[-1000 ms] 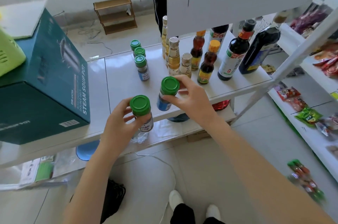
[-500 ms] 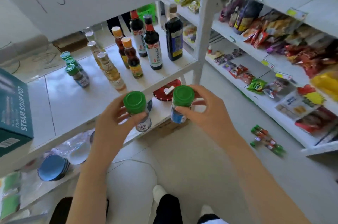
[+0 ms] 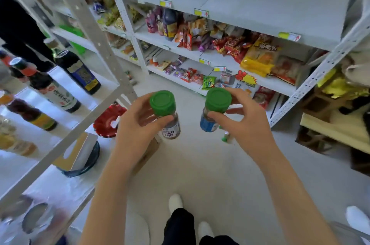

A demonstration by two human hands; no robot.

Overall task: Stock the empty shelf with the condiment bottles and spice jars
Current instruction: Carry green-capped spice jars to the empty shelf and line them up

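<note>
Turned from the bottles, left hand is gripping the brown jar, right hand the blue jar, below the front edge of the empty shelf.

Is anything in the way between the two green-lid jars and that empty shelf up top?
No, nothing visible blocks them. The left hand holds the brown jar and the right hand holds the blue-label jar in open air over the floor. The empty shelf is ahead and higher, above the snack packets.
</note>
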